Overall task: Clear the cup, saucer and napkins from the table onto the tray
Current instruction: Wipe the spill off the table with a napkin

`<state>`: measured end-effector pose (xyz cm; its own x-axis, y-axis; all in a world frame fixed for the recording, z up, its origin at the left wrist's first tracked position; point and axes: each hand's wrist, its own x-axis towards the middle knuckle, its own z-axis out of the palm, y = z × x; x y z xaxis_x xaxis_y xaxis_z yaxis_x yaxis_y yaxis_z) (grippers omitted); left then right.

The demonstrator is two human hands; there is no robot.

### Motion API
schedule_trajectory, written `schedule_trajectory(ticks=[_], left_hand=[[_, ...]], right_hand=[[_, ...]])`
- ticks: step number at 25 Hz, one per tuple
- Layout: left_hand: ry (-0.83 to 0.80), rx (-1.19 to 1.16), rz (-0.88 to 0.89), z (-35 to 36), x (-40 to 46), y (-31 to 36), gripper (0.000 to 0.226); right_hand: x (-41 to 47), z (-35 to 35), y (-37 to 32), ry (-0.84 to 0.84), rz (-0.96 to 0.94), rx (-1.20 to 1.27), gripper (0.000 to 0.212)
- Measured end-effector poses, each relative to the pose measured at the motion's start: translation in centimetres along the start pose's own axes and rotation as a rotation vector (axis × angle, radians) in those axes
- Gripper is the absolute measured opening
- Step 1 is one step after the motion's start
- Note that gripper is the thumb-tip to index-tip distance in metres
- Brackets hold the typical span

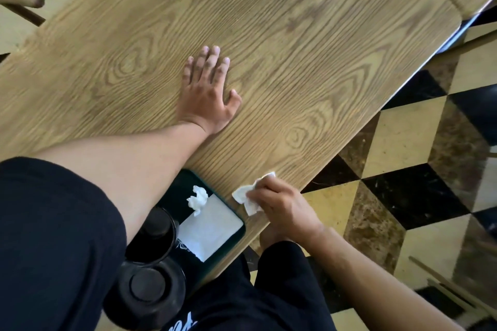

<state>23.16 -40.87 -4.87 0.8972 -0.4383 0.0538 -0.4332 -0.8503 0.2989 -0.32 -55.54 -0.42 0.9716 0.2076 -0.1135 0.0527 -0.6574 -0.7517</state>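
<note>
Your left hand [208,91] lies at frame centre, fingers extended and only slightly spread, thumb angled out to the right. Palm faces down, flat on the wooden table [282,35]; it grips nothing. Wrist is straight, and the bare forearm runs back toward lower left, where it meets a black sleeve [53,236].

Your right hand [279,204] sits at lower centre-right, near the table's near edge. Fingers are curled in, pinching a crumpled white napkin [248,196]; paper sticks out to the left of and above the knuckles. Whether the napkin touches the tabletop, you cannot tell. Back of the hand faces up; the forearm runs off toward lower right.

The dark tray [239,219] is at bottom centre, just left of the right hand, on the table and partly hidden under your left arm. On it: a second crumpled napkin [198,197] toward its upper part, and a flat white paper sheet [212,228] below that wad. Left of the sheet stand two dark round items, the upper [153,234] and the lower [150,290]. They may be the cup and saucer; the frame is too dark and blurred to say which is which.

A checkered floor [403,142] fills the right side.
</note>
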Motion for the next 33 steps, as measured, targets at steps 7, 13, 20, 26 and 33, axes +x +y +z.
schedule_trajectory(ticks=[7,13,20,26,33], left_hand=[[0.001,-0.019,-0.006,0.2,0.0,0.0,0.072],[0.020,-0.017,-0.002,0.1,-0.1,-0.1,0.070],[-0.004,-0.002,-0.001,0.3,0.0,-0.2,0.069],[-0.007,0.003,-0.003,0.4,0.0,-0.2,0.070],[-0.015,0.017,-0.001,0.6,0.1,-0.4,0.070]], right_hand=[[6.1,-9.9,6.8,0.506,0.505,-0.173,0.009],[6.4,-8.9,2.7,0.303,0.710,0.810,0.007],[3.5,-4.8,2.5,0.298,0.238,-0.063,0.010],[3.6,-4.7,3.5,0.370,0.217,-0.273,0.006],[2.5,-5.4,2.3,0.093,0.216,-0.260,0.024]])
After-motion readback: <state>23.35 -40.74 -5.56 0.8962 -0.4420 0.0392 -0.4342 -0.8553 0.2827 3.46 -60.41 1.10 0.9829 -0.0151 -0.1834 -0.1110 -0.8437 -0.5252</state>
